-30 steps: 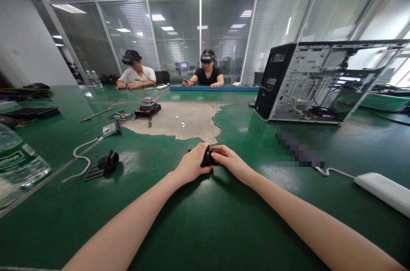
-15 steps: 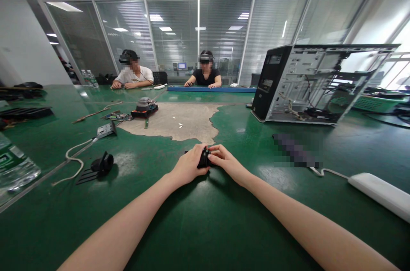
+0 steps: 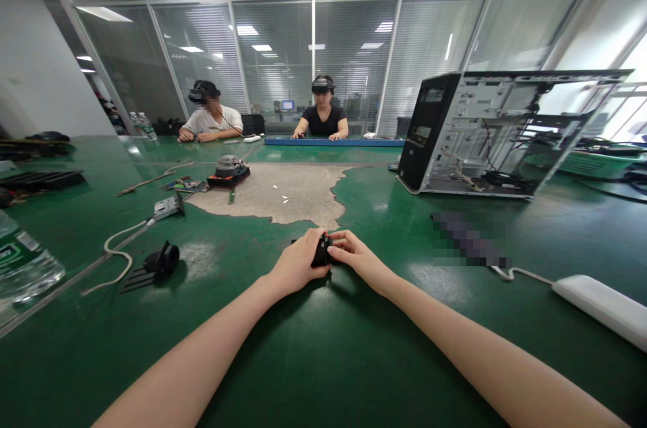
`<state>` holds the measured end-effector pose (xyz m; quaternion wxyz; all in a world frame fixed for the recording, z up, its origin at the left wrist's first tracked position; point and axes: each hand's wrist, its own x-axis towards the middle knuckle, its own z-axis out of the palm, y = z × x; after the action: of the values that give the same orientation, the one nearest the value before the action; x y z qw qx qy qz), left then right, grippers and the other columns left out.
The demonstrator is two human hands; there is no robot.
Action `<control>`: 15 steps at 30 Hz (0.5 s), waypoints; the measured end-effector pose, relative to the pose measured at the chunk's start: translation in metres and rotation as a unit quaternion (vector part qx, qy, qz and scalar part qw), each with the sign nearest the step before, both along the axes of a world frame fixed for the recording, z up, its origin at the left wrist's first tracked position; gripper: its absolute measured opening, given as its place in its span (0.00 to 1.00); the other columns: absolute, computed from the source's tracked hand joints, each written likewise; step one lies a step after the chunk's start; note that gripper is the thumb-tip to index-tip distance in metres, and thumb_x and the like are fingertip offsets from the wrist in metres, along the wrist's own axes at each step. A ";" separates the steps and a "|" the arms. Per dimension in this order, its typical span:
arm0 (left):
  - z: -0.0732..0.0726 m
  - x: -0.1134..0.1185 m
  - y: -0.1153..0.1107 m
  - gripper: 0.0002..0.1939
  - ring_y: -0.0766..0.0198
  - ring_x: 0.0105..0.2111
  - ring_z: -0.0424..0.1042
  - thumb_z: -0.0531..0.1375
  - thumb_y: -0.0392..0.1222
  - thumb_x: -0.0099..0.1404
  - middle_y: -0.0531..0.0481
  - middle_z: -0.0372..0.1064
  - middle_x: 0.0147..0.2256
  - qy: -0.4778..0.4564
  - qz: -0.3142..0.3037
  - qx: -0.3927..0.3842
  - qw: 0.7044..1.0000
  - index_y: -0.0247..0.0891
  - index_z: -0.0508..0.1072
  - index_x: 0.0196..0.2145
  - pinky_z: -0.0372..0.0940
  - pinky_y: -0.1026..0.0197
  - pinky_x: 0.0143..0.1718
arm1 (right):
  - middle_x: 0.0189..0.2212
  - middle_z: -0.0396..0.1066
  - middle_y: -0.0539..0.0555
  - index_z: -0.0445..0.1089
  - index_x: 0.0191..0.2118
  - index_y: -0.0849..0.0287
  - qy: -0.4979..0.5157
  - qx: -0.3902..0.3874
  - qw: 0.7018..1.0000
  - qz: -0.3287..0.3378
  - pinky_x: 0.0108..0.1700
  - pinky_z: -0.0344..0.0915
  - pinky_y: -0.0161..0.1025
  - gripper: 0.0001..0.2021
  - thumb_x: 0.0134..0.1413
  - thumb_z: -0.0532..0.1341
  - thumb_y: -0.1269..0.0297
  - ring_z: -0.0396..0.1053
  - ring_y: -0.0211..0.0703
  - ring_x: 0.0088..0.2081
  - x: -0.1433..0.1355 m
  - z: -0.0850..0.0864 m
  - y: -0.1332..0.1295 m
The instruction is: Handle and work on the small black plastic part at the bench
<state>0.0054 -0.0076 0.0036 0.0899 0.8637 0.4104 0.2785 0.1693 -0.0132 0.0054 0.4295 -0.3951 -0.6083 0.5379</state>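
A small black boxy part (image 3: 321,253) sits between my two hands, low over the green tabletop (image 3: 313,360). My left hand (image 3: 302,258) is wrapped round it, thumb on the near side and fingers over the top. The fingertips of my right hand (image 3: 350,251) pinch its right side. Fingers cover much of the part, so its exact kind does not show. To the left lies another black plastic piece (image 3: 160,262) with a round end and flat prongs.
A computer case (image 3: 429,138) with its side off stands at the right. A white power strip (image 3: 601,307) lies nearer. On the left are a water bottle (image 3: 27,263), a cord (image 3: 126,259) and a metal bracket (image 3: 168,207). Two people (image 3: 209,119) sit across the table.
Both hands keep their hold on the black part, with hardly any movement. The whole view has shifted very slightly. Across the table, the person in black has raised their head a little.
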 end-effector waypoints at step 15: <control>0.001 0.000 0.000 0.29 0.56 0.44 0.63 0.60 0.41 0.50 0.47 0.58 0.45 -0.017 0.001 -0.019 1.000 0.42 0.52 0.48 0.60 0.55 0.41 | 0.36 0.67 0.51 0.61 0.38 0.56 0.010 0.008 1.000 0.005 0.46 0.59 0.44 0.14 0.43 0.61 0.59 0.65 0.41 0.40 0.002 -0.001 0.002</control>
<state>0.0052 -0.0080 0.0045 0.1133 0.8568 0.4145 0.2851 0.1717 -0.0113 0.0040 0.4362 -0.3834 -0.6104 0.5387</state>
